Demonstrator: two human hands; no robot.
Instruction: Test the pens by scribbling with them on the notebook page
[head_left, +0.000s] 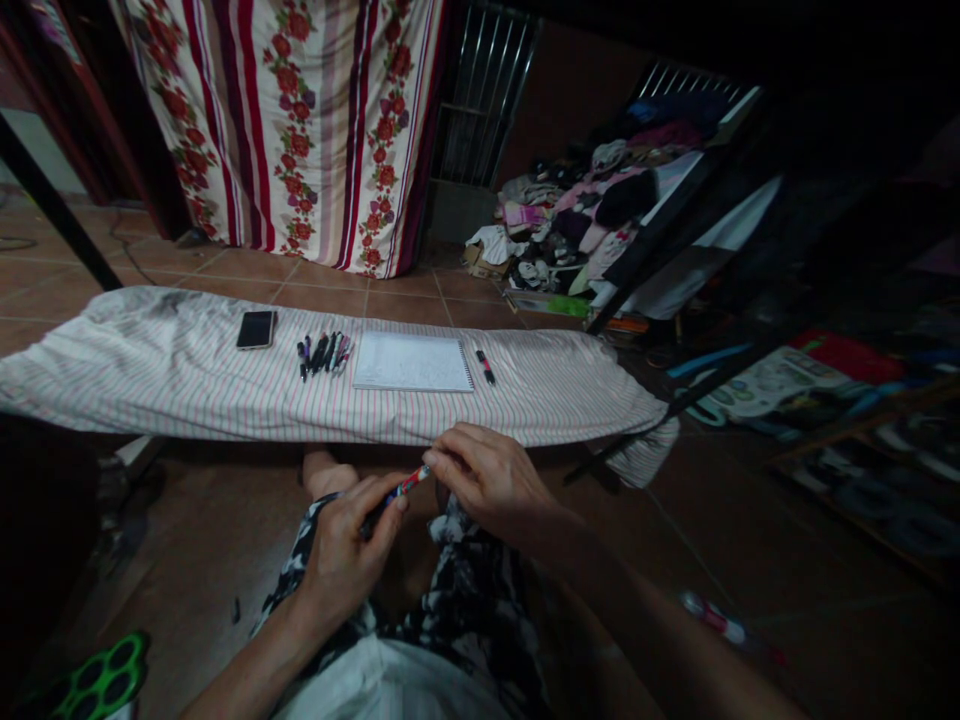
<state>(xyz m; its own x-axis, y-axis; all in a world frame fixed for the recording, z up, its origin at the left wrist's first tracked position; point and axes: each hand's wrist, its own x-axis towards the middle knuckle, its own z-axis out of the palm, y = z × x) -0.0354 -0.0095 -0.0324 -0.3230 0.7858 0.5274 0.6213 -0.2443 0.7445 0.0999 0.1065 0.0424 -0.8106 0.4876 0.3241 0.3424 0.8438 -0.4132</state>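
Observation:
A pen (412, 481) with a red, white and blue patterned barrel is held above my lap. My left hand (351, 538) is closed round its lower part. At the pen's upper end, the fingers of my right hand (487, 480) are pinched together on the tip. Beyond my hands, a spiral notebook (412, 361) lies open on the striped cloth. Several pens (327, 354) are grouped to its left, and a black and red pen (486, 366) lies to its right. A dark phone (256, 329) rests further left.
The striped cloth (225, 400) covers a long, low surface before me. A floral curtain (300, 130) hangs behind it. Clothes (585, 210) are piled at the back right. On the floor are a green object (112, 680) at lower left and a bottle (712, 617) at lower right.

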